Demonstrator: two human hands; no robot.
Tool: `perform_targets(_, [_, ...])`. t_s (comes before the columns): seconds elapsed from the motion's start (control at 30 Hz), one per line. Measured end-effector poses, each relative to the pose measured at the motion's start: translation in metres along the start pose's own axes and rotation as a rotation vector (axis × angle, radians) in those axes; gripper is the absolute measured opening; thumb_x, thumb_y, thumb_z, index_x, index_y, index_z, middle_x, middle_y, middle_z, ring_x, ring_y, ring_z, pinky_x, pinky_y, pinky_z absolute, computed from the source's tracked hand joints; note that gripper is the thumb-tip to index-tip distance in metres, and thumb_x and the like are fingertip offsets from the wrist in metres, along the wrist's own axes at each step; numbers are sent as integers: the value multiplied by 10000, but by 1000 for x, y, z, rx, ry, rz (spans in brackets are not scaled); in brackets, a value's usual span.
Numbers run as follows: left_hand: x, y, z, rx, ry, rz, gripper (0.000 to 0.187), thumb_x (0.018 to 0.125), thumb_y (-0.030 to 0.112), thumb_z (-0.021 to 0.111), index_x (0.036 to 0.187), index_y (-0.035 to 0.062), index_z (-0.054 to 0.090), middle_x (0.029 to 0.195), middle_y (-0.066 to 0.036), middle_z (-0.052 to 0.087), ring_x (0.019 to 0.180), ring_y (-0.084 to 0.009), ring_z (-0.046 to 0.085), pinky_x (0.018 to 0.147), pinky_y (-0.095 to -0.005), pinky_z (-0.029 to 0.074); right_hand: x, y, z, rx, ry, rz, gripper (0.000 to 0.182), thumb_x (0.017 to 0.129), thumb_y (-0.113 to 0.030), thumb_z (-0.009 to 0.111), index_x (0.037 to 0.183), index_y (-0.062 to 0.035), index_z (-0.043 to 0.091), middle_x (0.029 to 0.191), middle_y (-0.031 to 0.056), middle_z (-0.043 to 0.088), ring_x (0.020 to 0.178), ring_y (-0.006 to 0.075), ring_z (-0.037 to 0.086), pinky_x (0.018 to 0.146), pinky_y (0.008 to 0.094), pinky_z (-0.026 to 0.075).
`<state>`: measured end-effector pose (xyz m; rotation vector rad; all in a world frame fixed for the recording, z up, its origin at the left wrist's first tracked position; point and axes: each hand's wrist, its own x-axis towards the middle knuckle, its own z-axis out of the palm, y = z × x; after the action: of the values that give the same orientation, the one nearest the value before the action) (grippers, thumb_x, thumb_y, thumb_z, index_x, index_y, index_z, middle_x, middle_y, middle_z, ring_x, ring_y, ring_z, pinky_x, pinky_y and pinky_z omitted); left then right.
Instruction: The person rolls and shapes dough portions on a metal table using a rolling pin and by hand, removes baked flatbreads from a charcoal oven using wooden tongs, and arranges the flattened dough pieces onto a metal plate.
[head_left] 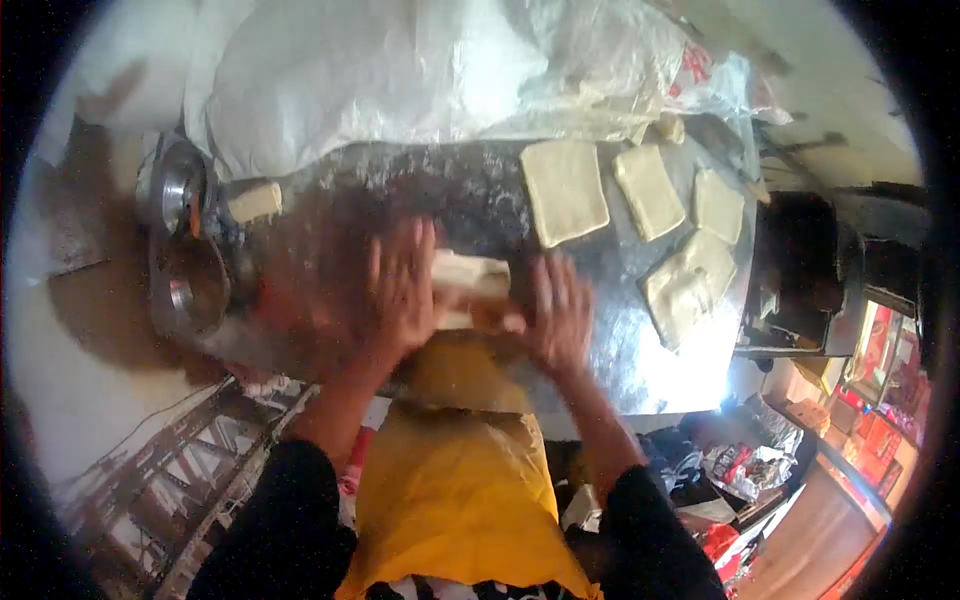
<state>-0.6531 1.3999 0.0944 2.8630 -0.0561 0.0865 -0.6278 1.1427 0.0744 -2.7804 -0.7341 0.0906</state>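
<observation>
Both my hands are on a folded piece of pale dough [470, 285] lying on the shiny metal table [620, 360]. My left hand [400, 290] presses its left end with fingers spread and blurred by motion. My right hand [558, 318] holds its right end, fingers curled against the dough. Further back on the table lie several flat square dough pieces, the largest [565, 190] just beyond my hands and others [690, 280] to the right. My yellow apron [460, 470] hangs below the table edge.
Two metal bowls [185, 285] and a small dough block [255, 202] sit at the table's left end. White plastic sheeting [420, 70] covers the back. A dark stove or box [800, 270] stands to the right. A metal frame [170, 470] is lower left.
</observation>
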Motion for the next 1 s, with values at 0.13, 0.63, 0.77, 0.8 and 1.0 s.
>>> perform_targets(0.13, [-23, 1, 1, -208, -100, 4, 884, 863, 408, 722, 1551, 70, 283, 1588, -183, 324, 1435, -406, 345, 1158, -570, 257, -13, -11, -6, 110, -60, 32, 907, 917, -689, 431, 1529, -29, 318, 1568, 228, 326, 1457, 386, 312, 1150, 603, 240])
perform_targets(0.63, [-60, 21, -4, 10, -103, 43, 887, 842, 541, 674, 1508, 37, 376, 1566, -188, 359, 1443, -379, 346, 1137, -538, 297, -51, -11, -12, 131, 3, -51, 519, 897, -213, 582, 1390, -70, 504, 1336, 136, 575, 1253, 319, 536, 1090, 509, 364])
perform_targets(0.77, [5, -10, 28, -278, 50, 25, 700, 867, 384, 691, 1421, 23, 462, 1425, -220, 497, 1321, -404, 472, 1070, -468, 402, -60, -1, -20, 170, -90, -86, 450, 828, -103, 574, 1278, -87, 570, 1293, 129, 581, 1202, 325, 552, 1022, 495, 410])
perform_targets(0.8, [20, -10, 27, -302, -46, -32, 571, 866, 314, 689, 1328, 22, 522, 1317, -214, 550, 1228, -404, 523, 1004, -460, 444, -72, 3, -22, 162, -103, -76, 450, 828, -103, 574, 1278, -87, 570, 1293, 129, 581, 1202, 325, 552, 1022, 495, 410])
perform_targets(1.0, [29, 1, -3, -108, -240, -11, 200, 841, 167, 706, 976, 30, 651, 1010, -145, 640, 945, -314, 641, 800, -470, 513, -132, 13, -24, 181, -16, -54, 468, 816, -189, 685, 1269, -135, 578, 1351, 135, 528, 1184, 355, 533, 958, 503, 432])
